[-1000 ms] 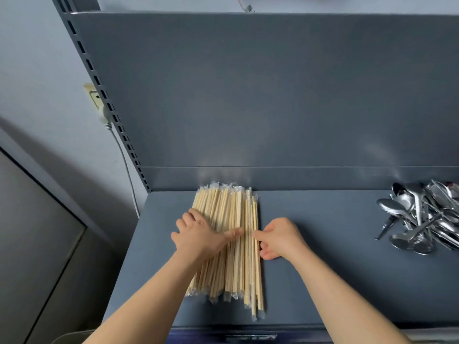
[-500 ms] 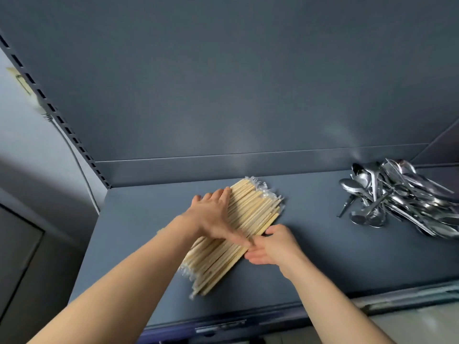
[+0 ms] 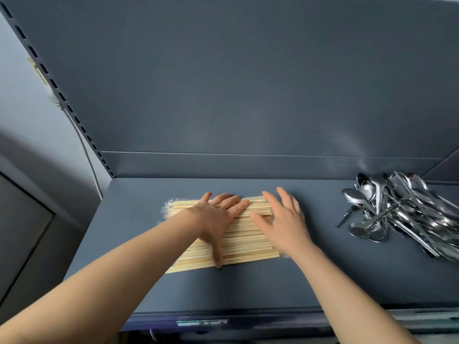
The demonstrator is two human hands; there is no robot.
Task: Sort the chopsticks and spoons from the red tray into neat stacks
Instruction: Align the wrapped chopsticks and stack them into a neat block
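Chopsticks (image 3: 238,247) have turned. One second ago they pointed away from the person. Half a second ago they lay slanted. Now they lie sideways, from left to right, in one flat bunch on the shelf (image 3: 248,289). Both hands have moved too. Before, they pinched at the bunch near its middle. Now they lie flat on top of it.

The left hand (image 3: 218,219) rests on the middle of the bunch. Its fingers (image 3: 236,204) are straight and spread, and its thumb reaches to the near edge. The right hand (image 3: 283,222) rests on the right end, also with straight, spread fingers. Neither hand grips anything. They only press and pat.

The chopsticks look almost done. They sit side by side, and the right ends line up fairly well. Along the near left edge a few sticks slant a little, so they may need one more push.

The spoons (image 3: 397,214) are on the right side of the same shelf, well apart from the chopsticks. They are out of the tray, but they lie in a messy heap that points every which way. I think stacking them is the big job left.

The red tray is not in view.
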